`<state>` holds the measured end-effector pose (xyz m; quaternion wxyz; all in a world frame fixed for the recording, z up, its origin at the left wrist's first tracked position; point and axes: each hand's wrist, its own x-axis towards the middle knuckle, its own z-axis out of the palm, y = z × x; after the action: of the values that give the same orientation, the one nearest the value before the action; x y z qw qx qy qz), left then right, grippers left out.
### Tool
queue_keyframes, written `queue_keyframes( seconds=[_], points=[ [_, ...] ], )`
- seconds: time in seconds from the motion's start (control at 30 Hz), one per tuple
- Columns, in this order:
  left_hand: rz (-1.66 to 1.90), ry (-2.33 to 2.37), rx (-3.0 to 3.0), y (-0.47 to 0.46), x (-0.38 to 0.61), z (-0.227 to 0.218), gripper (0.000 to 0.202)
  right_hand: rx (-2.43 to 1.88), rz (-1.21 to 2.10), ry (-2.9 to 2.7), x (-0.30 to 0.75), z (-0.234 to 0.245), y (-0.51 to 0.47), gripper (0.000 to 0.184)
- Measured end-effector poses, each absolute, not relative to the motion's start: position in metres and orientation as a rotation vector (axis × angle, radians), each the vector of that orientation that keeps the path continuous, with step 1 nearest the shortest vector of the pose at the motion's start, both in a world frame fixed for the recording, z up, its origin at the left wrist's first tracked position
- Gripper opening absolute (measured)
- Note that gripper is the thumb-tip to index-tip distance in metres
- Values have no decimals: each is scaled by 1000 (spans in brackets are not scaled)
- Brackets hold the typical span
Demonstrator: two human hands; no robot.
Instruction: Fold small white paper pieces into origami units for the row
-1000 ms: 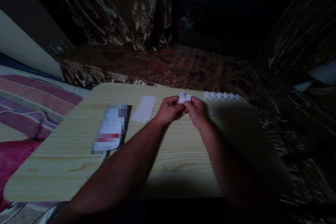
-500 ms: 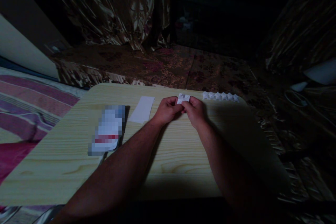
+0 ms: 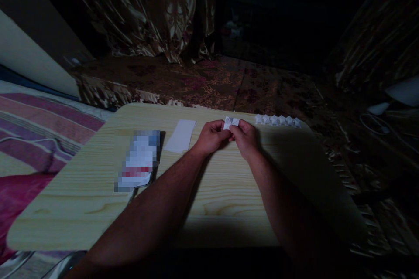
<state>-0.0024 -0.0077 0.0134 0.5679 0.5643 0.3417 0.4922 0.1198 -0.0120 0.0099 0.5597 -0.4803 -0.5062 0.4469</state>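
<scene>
A small white folded paper (image 3: 231,122) with creased triangular flaps is held between both hands above the far part of the table. My left hand (image 3: 213,136) pinches its left side, fingers curled behind it. My right hand (image 3: 245,136) grips the lower right part, thumb pressed on the front. The fingertips behind the paper are hidden. To the right of my hands, several folded white paper pieces (image 3: 277,120) stand in a row by the table's far edge. Left of my hands lies a flat white paper strip (image 3: 181,136).
A phone (image 3: 140,161) with a blurred-out screen lies on the left of the wooden table (image 3: 225,205), a cable at its near end. A striped bed cover (image 3: 36,139) is at the left, patterned curtains (image 3: 173,13) behind, and a pale lamp (image 3: 404,91) at the right.
The whole view has shifted slightly, so everything sits a little further right. Both hands keep their hold on the folded paper, with hardly any other visible difference.
</scene>
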Motion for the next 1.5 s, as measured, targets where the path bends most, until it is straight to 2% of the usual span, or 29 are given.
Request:
queue_keyframes(
  seconds=[0.27,0.47,0.7,1.1,1.5],
  points=[
    [1266,858,1249,-1,-4,5,10,-1063,1157,-1212,129,14,-15,19],
    [1237,903,1316,-1,-5,10,11,-1148,1009,-1243,135,11,-12,13],
    [1279,914,1232,-2,-5,13,34,-1276,981,-1461,137,15,-17,10],
    [1251,905,1221,2,-5,4,18,-1145,1103,-1338,141,11,-13,20],
    [1196,798,1053,4,-10,7,20,-1014,1144,-1367,144,15,-14,20]
  ],
)
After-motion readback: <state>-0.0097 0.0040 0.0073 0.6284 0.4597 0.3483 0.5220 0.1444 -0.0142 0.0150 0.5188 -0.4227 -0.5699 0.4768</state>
